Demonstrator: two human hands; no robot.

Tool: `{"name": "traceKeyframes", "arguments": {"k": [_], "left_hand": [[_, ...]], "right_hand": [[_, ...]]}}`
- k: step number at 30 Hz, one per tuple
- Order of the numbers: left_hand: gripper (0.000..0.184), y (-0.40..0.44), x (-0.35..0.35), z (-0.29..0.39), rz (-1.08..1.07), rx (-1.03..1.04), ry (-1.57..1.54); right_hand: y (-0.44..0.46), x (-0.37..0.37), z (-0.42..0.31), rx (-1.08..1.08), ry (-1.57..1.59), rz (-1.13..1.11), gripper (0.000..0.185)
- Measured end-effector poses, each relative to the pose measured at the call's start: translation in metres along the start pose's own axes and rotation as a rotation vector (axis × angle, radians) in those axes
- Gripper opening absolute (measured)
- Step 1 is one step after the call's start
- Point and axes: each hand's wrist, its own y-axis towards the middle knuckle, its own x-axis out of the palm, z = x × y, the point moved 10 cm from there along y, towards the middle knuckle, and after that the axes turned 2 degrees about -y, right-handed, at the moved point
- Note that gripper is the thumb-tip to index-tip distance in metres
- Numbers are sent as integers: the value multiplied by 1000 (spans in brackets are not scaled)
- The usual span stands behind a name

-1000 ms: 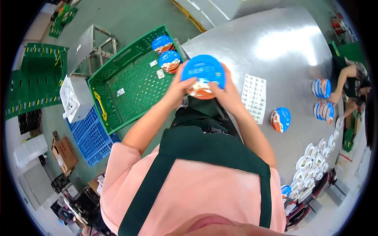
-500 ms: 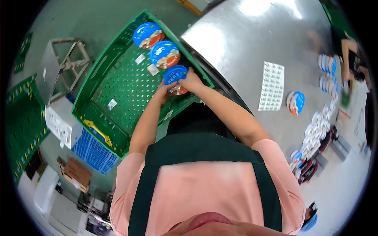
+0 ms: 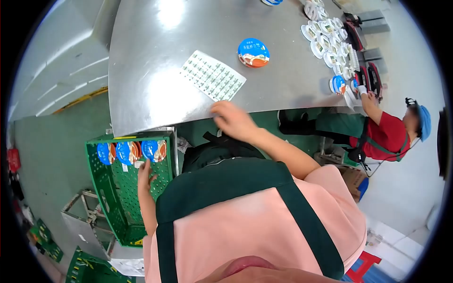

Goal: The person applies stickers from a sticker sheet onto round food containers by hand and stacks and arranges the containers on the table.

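Three round food tubs with blue and orange printed lids stand in a row along one side of the green crate (image 3: 106,198). My left hand (image 3: 145,174) is over the crate beside the nearest tub (image 3: 154,151), its fingers apart and holding nothing. At the edge of the metal table (image 3: 160,75), my right hand (image 3: 232,121) is empty with fingers loosely stretched. Just beyond its fingertips lies a white sheet of small green-printed stickers (image 3: 213,76). Farther in on the table sits another blue-lidded tub (image 3: 254,53).
Several white-lidded tubs (image 3: 325,40) crowd the far side of the table. A co-worker in a red shirt (image 3: 384,137) stands at the table's edge on the right, handling something near a blue-lidded tub (image 3: 337,85). A metal frame stand (image 3: 87,212) is beside the crate.
Both hands have let go of the tub in the crate. My right hand has moved out to the table beside the sticker sheet. The view has turned towards the table.
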Motion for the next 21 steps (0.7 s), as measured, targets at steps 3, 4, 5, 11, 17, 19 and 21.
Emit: {"name": "traceKeyframes", "arguments": {"k": [3, 4, 5, 11, 17, 19, 21], "left_hand": [[47, -76, -1, 61, -165, 73, 224], [39, -100, 10, 105, -130, 251, 188], [32, -121, 33, 153, -93, 430, 149], [53, -142, 239, 355, -50, 1114, 390], [55, -103, 370, 402, -96, 1472, 1192], [40, -76, 360, 406, -165, 1398, 1160], [33, -71, 349, 403, -213, 1335, 1090]], "right_hand": [[-29, -62, 83, 241, -14, 102, 22], [-36, -75, 108, 288, -6, 107, 21], [-40, -88, 129, 275, -2, 137, 20], [-26, -127, 194, 234, 89, 60, 19], [-23, -167, 204, 26, -33, 74, 18], [-28, -179, 223, 80, -41, 127, 18], [-40, -180, 244, 118, -17, 156, 18]]}}
